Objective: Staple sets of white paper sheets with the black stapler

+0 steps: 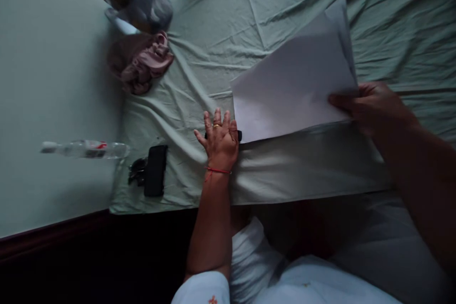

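Note:
My left hand (221, 140) lies palm down with its fingers spread, over a small black object (239, 136). Only the object's ends show on either side of the hand, so its kind is hidden. Beside that hand is the left edge of a few white sheets of paper (292, 83), stacked with their far right corners slightly apart. My right hand (374, 107) pinches the right edge of the sheets, thumb on top and fingers beneath. The paper's left corner touches or nearly touches the black object; I cannot tell which.
A wrinkled pale green cloth (199, 61) covers the table. Left of my left hand are a black rectangular object (156, 171), a black hair clip (137, 171) and a clear plastic bottle (89, 149). A crumpled pink cloth (147, 64) and a grey plastic bag (151, 2) lie near the wall.

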`<state>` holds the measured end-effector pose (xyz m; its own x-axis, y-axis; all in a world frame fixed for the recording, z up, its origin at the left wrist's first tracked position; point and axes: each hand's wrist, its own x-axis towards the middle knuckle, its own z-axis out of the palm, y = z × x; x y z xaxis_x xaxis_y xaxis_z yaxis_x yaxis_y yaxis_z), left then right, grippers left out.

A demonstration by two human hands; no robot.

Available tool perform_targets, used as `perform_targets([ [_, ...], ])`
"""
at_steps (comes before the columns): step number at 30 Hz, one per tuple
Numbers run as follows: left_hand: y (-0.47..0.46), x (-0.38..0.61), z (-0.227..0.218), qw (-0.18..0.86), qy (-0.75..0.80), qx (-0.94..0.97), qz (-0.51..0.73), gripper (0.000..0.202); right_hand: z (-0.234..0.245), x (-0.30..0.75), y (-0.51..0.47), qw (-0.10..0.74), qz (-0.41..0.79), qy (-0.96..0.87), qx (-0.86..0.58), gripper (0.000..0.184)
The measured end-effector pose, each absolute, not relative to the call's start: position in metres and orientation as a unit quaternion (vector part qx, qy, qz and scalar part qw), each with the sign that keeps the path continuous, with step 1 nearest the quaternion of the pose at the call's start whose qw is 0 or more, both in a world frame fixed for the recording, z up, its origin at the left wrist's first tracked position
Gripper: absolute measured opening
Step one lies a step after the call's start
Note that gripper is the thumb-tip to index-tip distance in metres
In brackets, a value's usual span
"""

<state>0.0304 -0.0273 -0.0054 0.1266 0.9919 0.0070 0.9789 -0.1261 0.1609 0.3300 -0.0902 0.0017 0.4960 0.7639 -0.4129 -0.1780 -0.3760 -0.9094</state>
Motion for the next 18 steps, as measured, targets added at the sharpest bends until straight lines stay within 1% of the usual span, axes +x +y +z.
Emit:
perform_targets([
  [2,-0.028,0.032,-0.005,0.058,0.664,0.744,0.056,0.051,0.001,0.328,-0.090,0.518,0.459,-0.215,-0.690,0.008],
  [5,-0.026,0.034,-0.007,0.057,0.665,0.741,0.069,0.049,-0.001,0.327,-0.090,0.518,0.461,-0.225,-0.684,0.014],
  [10,-0.018,0.031,-0.013,0.061,0.675,0.723,0.136,0.043,-0.006,0.330,-0.091,0.526,0.453,-0.249,-0.675,0.024],
  [15,-0.023,0.025,-0.008,0.089,0.653,0.713,0.241,0.039,-0.007,0.333,-0.090,0.534,0.442,-0.250,-0.676,0.022],
  [18,-0.035,0.028,-0.002,0.096,0.595,0.761,0.240,0.037,-0.004,0.334,-0.090,0.536,0.433,-0.270,-0.673,0.019],
])
